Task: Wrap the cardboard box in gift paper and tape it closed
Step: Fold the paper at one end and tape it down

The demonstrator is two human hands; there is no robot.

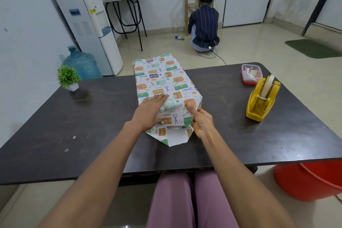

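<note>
On wrapped box (162, 83), left hand (149, 111) flat, right hand (200, 123) thumb-up

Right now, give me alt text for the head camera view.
A person's left hand presses flat on a gift-wrapped box on a dark table, while the right hand thumbs its near corner. A yellow tape dispenser stands to the right.

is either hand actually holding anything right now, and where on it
The left hand lies flat, pressing on top of the gift-wrapped box. The right hand grips its near right corner, thumb on top of the paper.
</note>
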